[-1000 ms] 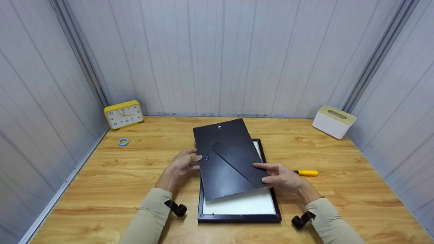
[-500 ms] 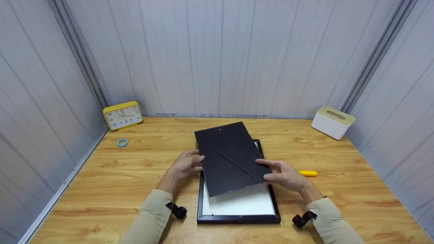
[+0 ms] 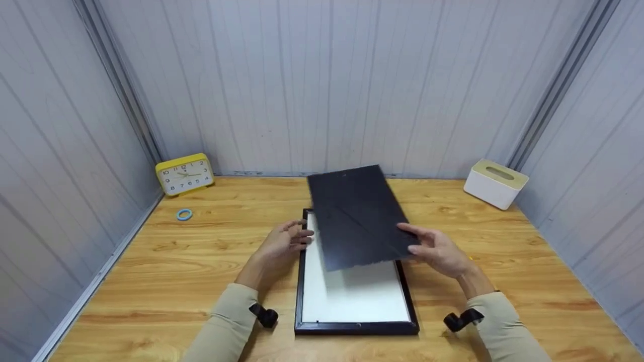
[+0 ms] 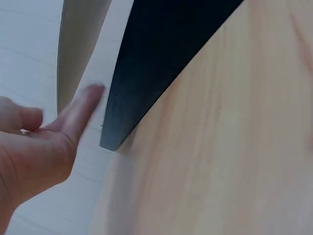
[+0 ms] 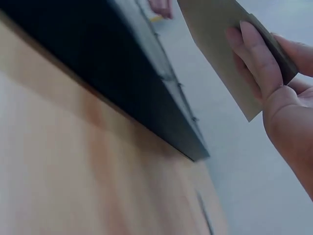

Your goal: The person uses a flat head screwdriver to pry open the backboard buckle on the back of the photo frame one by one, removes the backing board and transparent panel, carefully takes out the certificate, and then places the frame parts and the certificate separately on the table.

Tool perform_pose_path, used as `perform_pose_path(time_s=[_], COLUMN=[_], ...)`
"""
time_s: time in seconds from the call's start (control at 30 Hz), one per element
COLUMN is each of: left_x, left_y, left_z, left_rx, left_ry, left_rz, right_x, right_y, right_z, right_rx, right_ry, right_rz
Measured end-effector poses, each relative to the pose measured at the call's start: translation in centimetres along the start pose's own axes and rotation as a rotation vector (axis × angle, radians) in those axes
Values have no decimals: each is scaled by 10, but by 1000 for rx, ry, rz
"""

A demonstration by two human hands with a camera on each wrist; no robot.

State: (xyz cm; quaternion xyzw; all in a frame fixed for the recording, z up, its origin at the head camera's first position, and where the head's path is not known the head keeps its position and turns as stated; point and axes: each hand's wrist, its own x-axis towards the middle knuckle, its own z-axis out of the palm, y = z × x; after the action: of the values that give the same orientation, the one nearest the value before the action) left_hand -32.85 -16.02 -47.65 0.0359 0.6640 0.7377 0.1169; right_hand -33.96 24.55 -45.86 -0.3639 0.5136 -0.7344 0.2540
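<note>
My right hand [image 3: 441, 253] pinches a black picture-frame backing board [image 3: 358, 216] near its lower right corner, thumb on top and fingers beneath. Tilted, the board hangs over a black picture frame [image 3: 354, 329] that lies face down on the table. Its brown underside shows in the right wrist view, with the frame's side wall [image 5: 146, 93] below. White backing [image 3: 359, 296] fills the frame's inside, partly covered by the board in the head view. By the frame's left edge is my left hand [image 3: 279, 244], fingers loosely extended, holding nothing and apart from the board.
A yellow alarm clock [image 3: 185, 175] stands at the back left, with a light blue ring [image 3: 184, 214] in front of it. At the back right is a white tissue box [image 3: 495, 184]. A yellow handle is almost wholly hidden behind my right hand. Walls enclose the wooden table [image 3: 211, 261].
My left hand has let go of the backing board. With the right hand the board has risen and shifted right and away, baring more of the frame's white inside.
</note>
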Motion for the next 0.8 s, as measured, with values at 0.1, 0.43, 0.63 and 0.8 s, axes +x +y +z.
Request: perform_pose_path(time_s=[0.1,0.43,0.63,0.8], left_x=[-3,-14,-23,-24], left_y=[1,16,21,20], left_z=[7,18,12,11], left_rx=[258,845,1061,1107], left_ry=[-72,-249,-340,-370], left_rz=[71,124,33,-20], right_x=[-12,-54,-75,-88], right_y=[-14,-42,-44,-45], right_z=[-15,-75,-107,-126], right_rx=[25,63,29,50], right_ry=[35,191,200,200], right_rz=[-40,-105,-46,-22])
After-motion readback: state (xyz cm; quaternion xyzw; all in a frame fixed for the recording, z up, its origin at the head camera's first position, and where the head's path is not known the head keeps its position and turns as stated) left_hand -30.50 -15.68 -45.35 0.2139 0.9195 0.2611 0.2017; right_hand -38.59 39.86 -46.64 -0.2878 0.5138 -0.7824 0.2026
